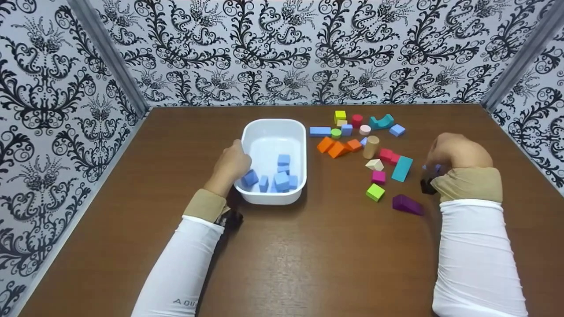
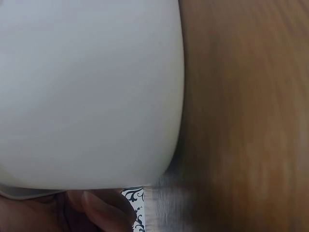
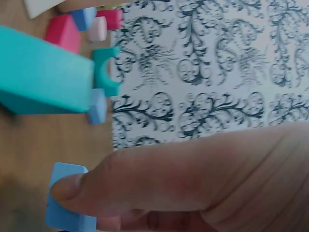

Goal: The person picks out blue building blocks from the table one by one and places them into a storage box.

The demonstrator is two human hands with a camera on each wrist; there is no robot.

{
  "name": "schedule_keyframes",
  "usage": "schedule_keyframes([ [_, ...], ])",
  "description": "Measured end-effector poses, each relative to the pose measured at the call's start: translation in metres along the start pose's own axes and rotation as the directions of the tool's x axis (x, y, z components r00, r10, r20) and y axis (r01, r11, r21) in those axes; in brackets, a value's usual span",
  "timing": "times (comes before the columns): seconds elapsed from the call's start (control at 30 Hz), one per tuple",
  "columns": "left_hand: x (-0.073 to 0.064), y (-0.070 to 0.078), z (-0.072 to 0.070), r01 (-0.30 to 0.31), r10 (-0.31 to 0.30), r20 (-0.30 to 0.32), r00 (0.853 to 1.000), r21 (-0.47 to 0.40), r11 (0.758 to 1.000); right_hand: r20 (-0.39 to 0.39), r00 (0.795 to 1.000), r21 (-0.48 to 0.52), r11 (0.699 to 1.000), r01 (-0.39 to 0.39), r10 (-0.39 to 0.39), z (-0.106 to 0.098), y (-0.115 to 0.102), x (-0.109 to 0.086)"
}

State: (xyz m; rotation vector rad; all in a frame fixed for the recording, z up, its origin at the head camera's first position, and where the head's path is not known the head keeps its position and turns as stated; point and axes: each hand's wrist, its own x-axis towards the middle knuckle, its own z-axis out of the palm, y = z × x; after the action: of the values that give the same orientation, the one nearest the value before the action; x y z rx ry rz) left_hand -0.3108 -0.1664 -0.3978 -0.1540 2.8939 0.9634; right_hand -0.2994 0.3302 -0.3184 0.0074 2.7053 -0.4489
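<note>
My left hand (image 1: 231, 165) grips the left rim of a white plastic tub (image 1: 274, 125) that stands on the table. Inside the tub, several blue blocks (image 1: 282, 181) lie toward the near end. The tub's outer wall (image 2: 91, 96) fills much of the left wrist view, with curled fingers (image 2: 104, 210) below it. Out on the right, my right hand (image 1: 460, 152) pinches a blue block (image 3: 65, 193), with the thumb pressed on its face. A turquoise block (image 1: 402, 169) lies just left of that hand. Most of the pinched block is hidden in the head view.
Between tub and right hand are scattered loose blocks: orange triangles (image 1: 337, 149), a wooden cylinder (image 1: 371, 147), a turquoise arch (image 1: 381, 122), a purple wedge (image 1: 407, 205), a green cube (image 1: 375, 192) and a long blue block (image 1: 320, 131). Patterned walls (image 1: 291, 53) border the brown table (image 1: 326, 264).
</note>
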Motion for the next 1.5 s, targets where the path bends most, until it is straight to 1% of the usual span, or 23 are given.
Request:
schedule_keyframes([
  [0.17,0.001,0.001,0.001,0.001,-0.001,-0.003,1.000,0.014,1.000,-0.075,0.997,0.064,0.998,0.023,-0.018,-0.008,-0.012,-0.011],
  [0.27,0.001,0.001,0.001,-0.003,0.003,-0.006,1.000,0.013,1.000,-0.095,0.995,0.106,0.994,0.040,-0.030,-0.012,-0.020,-0.020],
  [0.37,0.002,0.001,0.001,-0.007,0.007,-0.010,1.000,0.009,1.000,-0.109,0.993,0.121,0.991,0.057,-0.044,-0.014,-0.029,-0.028],
  [0.5,0.003,0.001,0.001,-0.006,0.006,-0.013,1.000,0.008,1.000,-0.117,0.990,0.100,0.990,0.095,-0.083,-0.016,-0.042,-0.034],
  [0.77,0.001,0.003,0.001,0.002,-0.002,-0.003,1.000,0.002,1.000,-0.127,0.976,0.009,0.984,0.177,-0.175,-0.014,-0.073,-0.045],
  [0.9,0.000,0.005,0.001,0.006,-0.006,-0.003,1.000,0.002,1.000,-0.145,0.959,-0.036,0.970,0.242,-0.245,-0.007,-0.088,-0.042],
  [1.03,0.000,0.005,0.002,0.009,-0.009,-0.001,1.000,0.003,1.000,-0.172,0.934,-0.077,0.949,0.305,-0.314,0.002,-0.105,-0.035],
  [1.17,0.000,0.004,0.001,0.012,-0.012,0.005,1.000,0.001,1.000,-0.178,0.917,-0.081,0.934,0.348,-0.357,0.015,-0.127,-0.028],
  [1.27,0.000,0.003,0.001,0.026,-0.026,0.016,1.000,-0.010,1.000,-0.168,0.906,-0.075,0.922,0.380,-0.388,0.025,-0.142,-0.024],
  [1.37,0.000,0.002,0.001,0.032,-0.031,0.028,0.999,-0.017,0.999,-0.172,0.891,-0.098,0.907,0.409,-0.420,0.032,-0.153,-0.022],
  [1.5,0.000,0.000,0.000,0.029,-0.028,0.021,0.999,-0.020,0.999,-0.177,0.872,-0.130,0.889,0.439,-0.457,0.038,-0.163,-0.021],
])
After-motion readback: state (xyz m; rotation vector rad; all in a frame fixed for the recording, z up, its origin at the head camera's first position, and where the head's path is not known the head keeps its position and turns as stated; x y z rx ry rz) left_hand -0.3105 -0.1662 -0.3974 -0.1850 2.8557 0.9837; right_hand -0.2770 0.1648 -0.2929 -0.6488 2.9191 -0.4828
